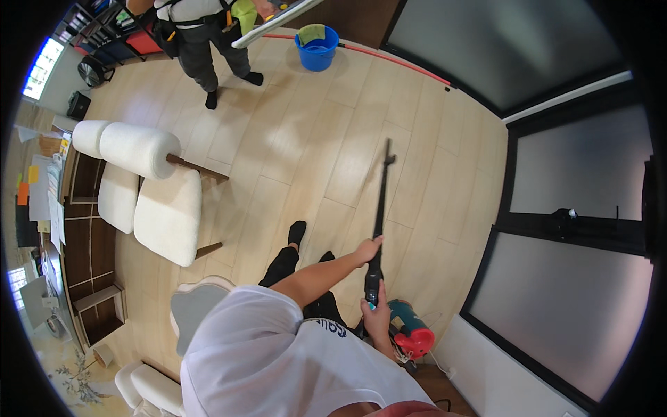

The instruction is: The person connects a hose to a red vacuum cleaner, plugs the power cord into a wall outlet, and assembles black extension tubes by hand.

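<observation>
- Wood floor point(292, 139): white chair point(167, 215) at my 9 o'clock.
- Black pole point(379, 208) runs toward 12 o'clock, tip low over the floor.
- Left hand point(367, 250): fingers wrapped on the pole mid-shaft.
- Right hand point(377, 314): fingers closed around its lower grip, beside a red-teal canister point(411, 332).

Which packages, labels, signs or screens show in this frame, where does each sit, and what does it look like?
No packages, signs or lit screens can be made out.
Paper sheets and sticky notes: far left edge, on a cluttered desk; small rectangles, white, yellow and orange; too small to tell more.
Shirt print: dark lettering on the person's white shirt, beside the right hand holding the black pole; partly hidden.
</observation>
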{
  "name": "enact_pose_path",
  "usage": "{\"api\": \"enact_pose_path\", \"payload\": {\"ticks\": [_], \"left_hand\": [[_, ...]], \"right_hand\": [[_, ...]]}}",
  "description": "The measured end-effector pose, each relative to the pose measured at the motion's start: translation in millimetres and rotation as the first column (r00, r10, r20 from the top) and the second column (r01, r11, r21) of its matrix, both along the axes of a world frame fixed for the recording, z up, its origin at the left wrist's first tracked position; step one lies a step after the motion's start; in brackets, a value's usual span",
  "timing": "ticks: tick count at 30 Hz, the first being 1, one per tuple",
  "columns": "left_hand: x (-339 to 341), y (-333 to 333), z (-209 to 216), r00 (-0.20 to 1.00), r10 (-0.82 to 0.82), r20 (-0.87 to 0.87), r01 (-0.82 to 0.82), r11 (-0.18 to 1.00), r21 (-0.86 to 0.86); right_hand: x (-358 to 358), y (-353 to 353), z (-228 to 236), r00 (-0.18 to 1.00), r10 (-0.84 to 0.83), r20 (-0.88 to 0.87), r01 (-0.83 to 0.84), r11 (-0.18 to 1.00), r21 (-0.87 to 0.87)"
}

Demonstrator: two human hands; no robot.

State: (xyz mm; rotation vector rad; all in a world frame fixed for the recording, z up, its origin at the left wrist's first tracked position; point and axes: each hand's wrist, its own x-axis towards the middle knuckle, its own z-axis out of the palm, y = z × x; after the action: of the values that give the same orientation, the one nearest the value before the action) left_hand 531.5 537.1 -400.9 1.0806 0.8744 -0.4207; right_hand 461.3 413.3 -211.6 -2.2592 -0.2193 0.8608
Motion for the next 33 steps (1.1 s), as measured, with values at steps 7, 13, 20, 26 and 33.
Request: {"api": "enact_pose_path", "payload": {"ticks": [7,13,20,26,33], "left_hand": [[-89,131,7,0.886,0.429,-0.178,-0.421,0.903,0.083],[-44,120,26,0.934,0.284,-0.218,-0.259,0.956,0.137],[-3,91,23,0.997,0.032,-0.063,-0.027,0.997,0.078],[-82,155,-26,0.937,0.323,-0.135,-0.299,0.939,0.17],[-139,168,-18,0.707,0.604,-0.369,-0.519,0.797,0.309]], "right_hand": [[20,76,-22,0.913,0.4,-0.083,-0.398,0.917,0.036],[37,61,-28,0.967,0.227,-0.117,-0.224,0.974,0.036],[4,71,-5,0.998,-0.008,-0.062,0.012,0.998,0.057],[6,105,-29,0.929,0.357,-0.096,-0.353,0.934,0.055],[15,112,-66,0.836,0.503,-0.22,-0.485,0.864,0.134]]}}
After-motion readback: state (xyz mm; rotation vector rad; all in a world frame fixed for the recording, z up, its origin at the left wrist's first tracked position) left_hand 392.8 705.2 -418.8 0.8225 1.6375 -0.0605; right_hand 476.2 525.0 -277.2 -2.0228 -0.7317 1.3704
